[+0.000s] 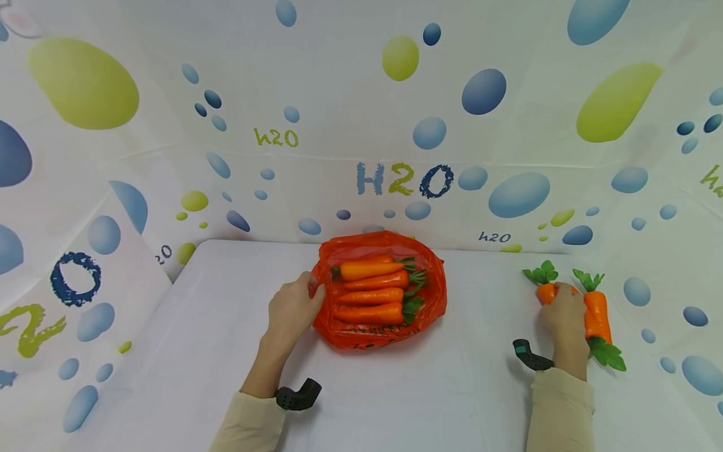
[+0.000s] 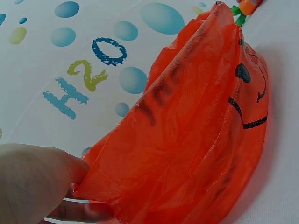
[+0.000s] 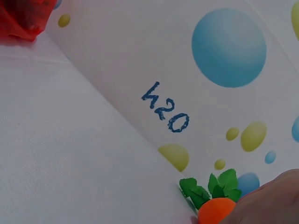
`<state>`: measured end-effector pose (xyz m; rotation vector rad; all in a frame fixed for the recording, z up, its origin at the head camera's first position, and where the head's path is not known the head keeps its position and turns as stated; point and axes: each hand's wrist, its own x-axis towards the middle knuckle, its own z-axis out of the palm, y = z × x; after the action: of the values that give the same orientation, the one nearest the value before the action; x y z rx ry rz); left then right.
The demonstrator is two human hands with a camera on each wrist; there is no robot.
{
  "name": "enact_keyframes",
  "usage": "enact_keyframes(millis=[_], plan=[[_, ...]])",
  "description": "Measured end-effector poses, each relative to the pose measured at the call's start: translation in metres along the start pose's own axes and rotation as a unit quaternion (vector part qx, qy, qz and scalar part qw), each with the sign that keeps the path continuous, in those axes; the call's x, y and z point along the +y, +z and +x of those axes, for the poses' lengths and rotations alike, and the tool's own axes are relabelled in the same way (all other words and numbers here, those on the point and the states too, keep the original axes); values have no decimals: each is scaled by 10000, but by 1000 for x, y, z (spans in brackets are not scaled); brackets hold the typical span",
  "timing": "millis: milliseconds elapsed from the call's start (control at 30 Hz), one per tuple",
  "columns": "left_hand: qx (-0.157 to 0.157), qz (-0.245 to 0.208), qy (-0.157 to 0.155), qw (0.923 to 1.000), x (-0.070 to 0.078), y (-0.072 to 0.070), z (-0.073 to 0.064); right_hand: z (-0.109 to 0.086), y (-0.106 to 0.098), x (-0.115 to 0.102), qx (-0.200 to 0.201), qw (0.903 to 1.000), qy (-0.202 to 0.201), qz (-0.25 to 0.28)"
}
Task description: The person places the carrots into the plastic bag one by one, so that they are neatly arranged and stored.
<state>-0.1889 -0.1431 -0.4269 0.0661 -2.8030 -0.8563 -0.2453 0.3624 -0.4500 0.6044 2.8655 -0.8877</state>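
A red plastic bag (image 1: 435, 301) lies with its mouth spread, and several carrots (image 1: 373, 297) with green tops rest side by side in it. My left hand (image 1: 294, 307) pinches the bag's left rim between thumb and fingers. In the left wrist view the bag's wall (image 2: 177, 140) is drawn up toward that hand (image 2: 37, 182). At the right, my right hand (image 1: 567, 320) grips a carrot (image 1: 545, 293) from above, covering most of it. The orange top and leaves (image 3: 217, 210) of this carrot show beside the hand in the right wrist view.
Another carrot (image 1: 597, 314) lies just right of my right hand, with green leaves (image 1: 607, 353) below it. The white table (image 1: 423, 395) meets an upright sheet (image 1: 339, 144) printed with blue and green drops at its back edge.
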Motion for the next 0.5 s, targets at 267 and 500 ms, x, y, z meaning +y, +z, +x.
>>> enact_keyframes(millis=[267, 500], plan=[[-37, 12, -4, 10000, 1, 1, 1, 0, 3, 1, 44, 10000, 26, 21], [-63, -14, -30, 10000, 0, 2, 0, 0, 3, -2, 27, 9998, 110, 165]])
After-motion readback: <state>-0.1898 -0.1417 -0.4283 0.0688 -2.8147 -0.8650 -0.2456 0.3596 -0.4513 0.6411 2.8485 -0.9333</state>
